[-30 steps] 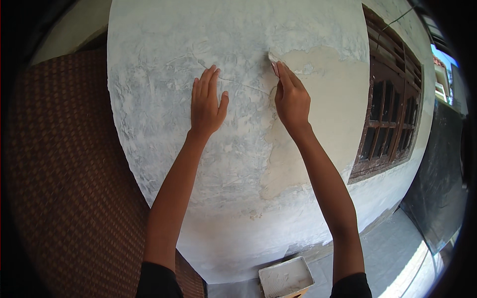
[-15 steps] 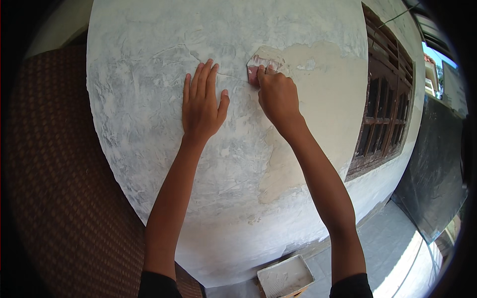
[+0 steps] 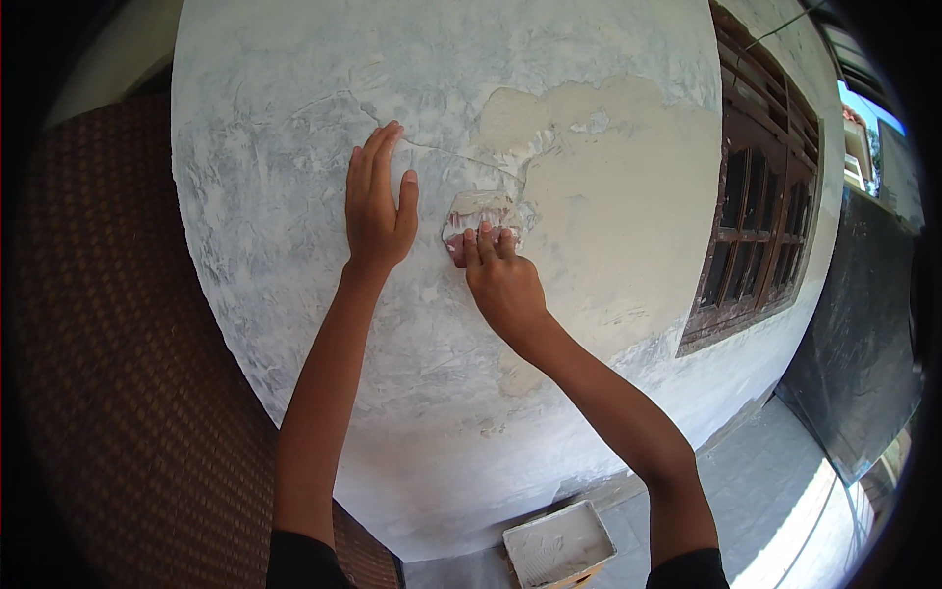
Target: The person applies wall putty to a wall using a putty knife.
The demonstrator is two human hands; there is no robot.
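My left hand (image 3: 381, 206) rests on the mottled white wall (image 3: 294, 196) with its fingers stretched out and slightly bent, holding nothing. Lower and to its right, my right hand (image 3: 500, 280) grips a flat reddish scraper (image 3: 456, 245) smeared with white filler, pressing it to the wall with the fingertips on its face. The scraper lies at the edge of a beige patch (image 3: 618, 206) on the wall, just below a thin crack running across it.
A brown woven panel (image 3: 128, 314) stands at the left. At the right are a wooden window (image 3: 756, 236) with dark panes and a dark leaning board (image 3: 854, 324). A tray of pale material (image 3: 559, 540) sits low by the wall's foot, on a grey floor (image 3: 746, 491).
My right hand and the scraper have moved down and to the left over the wall, the scraper turning flat toward the view. My left hand has shifted slightly up and left.
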